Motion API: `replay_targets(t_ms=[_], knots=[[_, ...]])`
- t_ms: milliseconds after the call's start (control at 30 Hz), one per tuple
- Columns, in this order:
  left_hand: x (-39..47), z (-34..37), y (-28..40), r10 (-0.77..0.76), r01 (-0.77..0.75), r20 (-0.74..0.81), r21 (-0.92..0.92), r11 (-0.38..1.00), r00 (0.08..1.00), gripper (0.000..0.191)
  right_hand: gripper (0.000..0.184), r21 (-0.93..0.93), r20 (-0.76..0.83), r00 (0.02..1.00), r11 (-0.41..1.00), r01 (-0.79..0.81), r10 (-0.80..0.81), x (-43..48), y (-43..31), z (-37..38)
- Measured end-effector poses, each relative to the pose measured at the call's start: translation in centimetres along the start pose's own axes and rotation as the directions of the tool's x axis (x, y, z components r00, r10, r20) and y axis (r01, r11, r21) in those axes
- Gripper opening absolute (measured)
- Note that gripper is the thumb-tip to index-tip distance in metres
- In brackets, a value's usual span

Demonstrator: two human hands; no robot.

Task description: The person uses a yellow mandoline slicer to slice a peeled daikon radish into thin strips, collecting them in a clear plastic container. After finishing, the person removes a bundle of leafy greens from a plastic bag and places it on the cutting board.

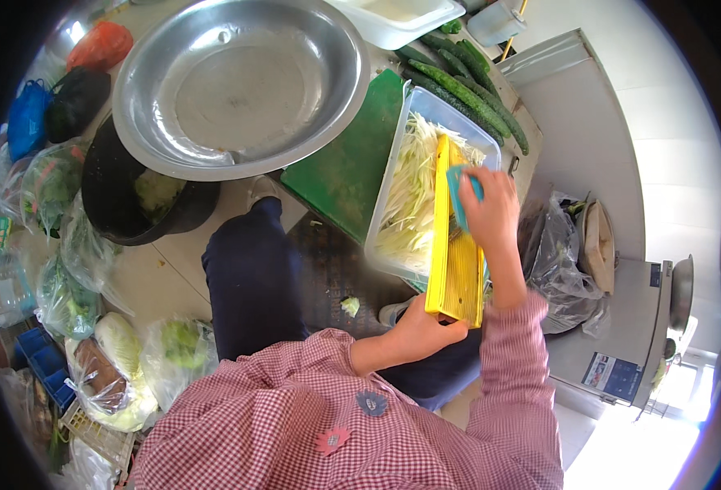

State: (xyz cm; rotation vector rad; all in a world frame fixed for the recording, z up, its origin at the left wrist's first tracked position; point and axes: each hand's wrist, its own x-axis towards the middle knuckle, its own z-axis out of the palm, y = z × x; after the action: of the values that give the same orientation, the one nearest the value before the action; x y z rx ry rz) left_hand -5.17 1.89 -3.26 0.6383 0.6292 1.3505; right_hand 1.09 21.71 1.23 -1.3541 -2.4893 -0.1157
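My left hand (pixel 424 331) grips the near end of a yellow mandoline slicer (pixel 441 245), which slopes across a clear plastic tub (pixel 380 245). Pale green-white vegetable shreds (pixel 412 184) fill much of the tub beneath it. In my right hand (pixel 492 205) is a turquoise hand guard (pixel 458 193), held against the slicer's upper half. Whatever lies under the guard is mostly hidden by it and my fingers. The tub rests by the edge of a green cutting board (pixel 351 159).
Several cucumbers (pixel 464 92) lie beyond the tub, near a white plastic container (pixel 397 21). A wide steel basin (pixel 244 86) stands left of the board. Below it is a black bucket (pixel 112 190) with vegetable scraps. Bagged vegetables (pixel 69 294) line the floor at left; a steel cabinet (pixel 605 331) stands right.
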Motion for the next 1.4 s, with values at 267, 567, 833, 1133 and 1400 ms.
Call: replay_targets(t_ms=[267, 567, 833, 1133, 1400], knots=[[-0.1, 0.5, 0.3, -0.030, 0.033, 0.017, -0.220, 0.975, 0.999, 0.031, 0.019, 0.226, 0.030, 1.000, 0.974, -0.009, 0.002, 1.8, -0.9, -5.8], [0.0, -0.3, 0.4, -0.045, 0.044, 0.035, 0.018, 0.999, 0.998, 0.032, 0.021, -0.012, 0.007, 1.000, 1.000, -0.022, 0.022, 0.2, 0.1, 0.3], [0.0, -0.2, 1.0, -0.105, 0.114, 0.057, -0.192, 0.975, 0.993, 0.037, 0.023, 0.228, 0.046, 0.998, 0.972, -0.059, 0.050, 1.5, -0.7, -6.5], [-0.1, -0.3, -0.1, -0.050, 0.051, 0.014, -0.125, 0.991, 0.999, 0.034, 0.019, 0.006, 0.031, 0.999, 1.000, 0.010, -0.010, 0.4, 0.0, 0.6], [-0.1, -0.1, 0.3, -0.050, 0.066, 0.072, -0.237, 0.969, 0.996, 0.038, 0.024, 0.396, 0.195, 0.970, 0.893, -0.213, 0.145, 1.1, -1.0, -7.7]])
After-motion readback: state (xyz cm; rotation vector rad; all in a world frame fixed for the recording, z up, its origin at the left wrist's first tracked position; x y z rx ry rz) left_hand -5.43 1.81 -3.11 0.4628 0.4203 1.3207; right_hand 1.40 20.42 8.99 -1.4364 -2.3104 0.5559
